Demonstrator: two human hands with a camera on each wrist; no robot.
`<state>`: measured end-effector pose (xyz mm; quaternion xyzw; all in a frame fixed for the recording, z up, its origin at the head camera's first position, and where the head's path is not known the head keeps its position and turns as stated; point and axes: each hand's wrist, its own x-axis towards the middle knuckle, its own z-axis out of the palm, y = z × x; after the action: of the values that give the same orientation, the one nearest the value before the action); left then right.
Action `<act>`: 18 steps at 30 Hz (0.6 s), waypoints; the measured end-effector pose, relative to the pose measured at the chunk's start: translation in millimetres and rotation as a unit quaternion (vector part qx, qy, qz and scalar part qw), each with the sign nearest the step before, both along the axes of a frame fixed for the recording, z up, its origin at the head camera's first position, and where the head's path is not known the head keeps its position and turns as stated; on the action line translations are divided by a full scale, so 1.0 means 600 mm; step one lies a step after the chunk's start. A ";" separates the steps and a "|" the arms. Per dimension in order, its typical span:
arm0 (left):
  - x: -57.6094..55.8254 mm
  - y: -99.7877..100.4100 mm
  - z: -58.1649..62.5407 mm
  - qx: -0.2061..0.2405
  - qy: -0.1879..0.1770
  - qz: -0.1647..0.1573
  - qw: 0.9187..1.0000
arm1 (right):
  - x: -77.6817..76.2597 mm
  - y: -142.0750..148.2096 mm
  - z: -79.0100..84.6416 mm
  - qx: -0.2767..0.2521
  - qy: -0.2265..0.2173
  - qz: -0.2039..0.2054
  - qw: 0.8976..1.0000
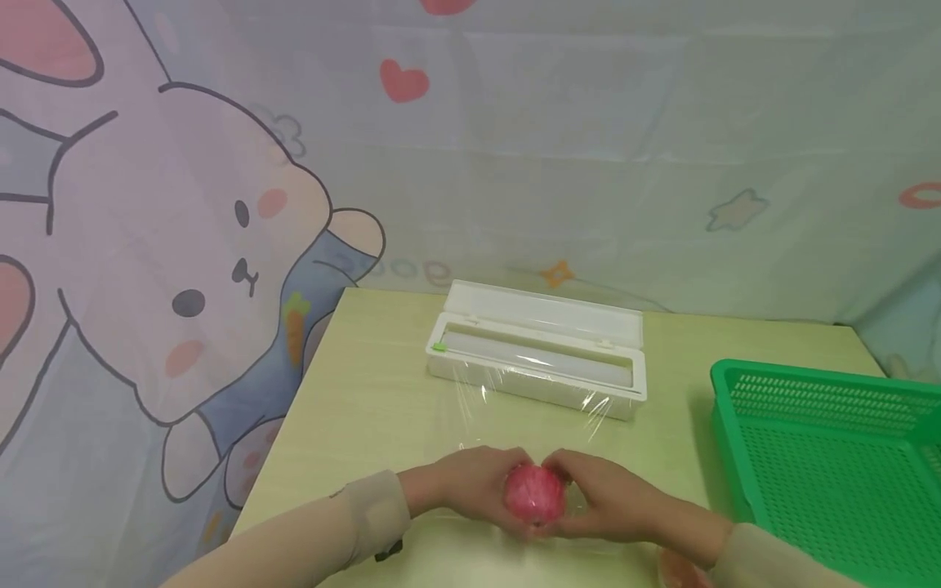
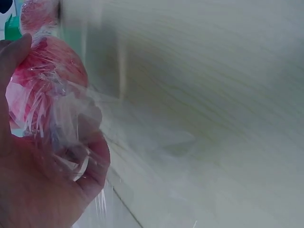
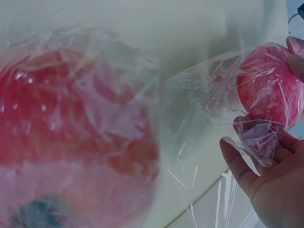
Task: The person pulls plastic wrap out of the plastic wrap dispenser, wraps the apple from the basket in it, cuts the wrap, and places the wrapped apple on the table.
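A red apple (image 1: 535, 494) in crinkled clear plastic wrap (image 3: 221, 88) is held between both hands over the table. My left hand (image 1: 478, 488) grips its left side, the thumb lying on the fruit in the left wrist view and the fingers curled below among the loose film. From the other side my right hand (image 1: 617, 496) holds the apple, its fingers bent at the gathered film in the right wrist view. Sheer film runs from the apple back to a white wrap dispenser (image 1: 532, 384), whose lid stands raised over the roll (image 1: 540, 359).
Another wrapped red apple (image 3: 71, 123) lies near my right wrist, large in the right wrist view. To the right sits a green plastic basket (image 1: 831, 482) with slotted walls. Behind the pale table (image 1: 367, 367) hangs a cloth (image 1: 551, 147) with a cartoon rabbit.
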<state>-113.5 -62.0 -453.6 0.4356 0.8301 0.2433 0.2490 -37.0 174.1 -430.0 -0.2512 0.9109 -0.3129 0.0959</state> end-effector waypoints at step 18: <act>-0.027 -0.032 0.012 -0.054 -0.011 0.002 0.998 | -0.031 0.007 -0.025 -0.007 -0.044 0.000 0.999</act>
<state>-129.6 -81.5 -446.4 0.4174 0.8400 0.2032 0.2809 -55.4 178.5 -444.9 -0.2381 0.9036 -0.3299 0.1340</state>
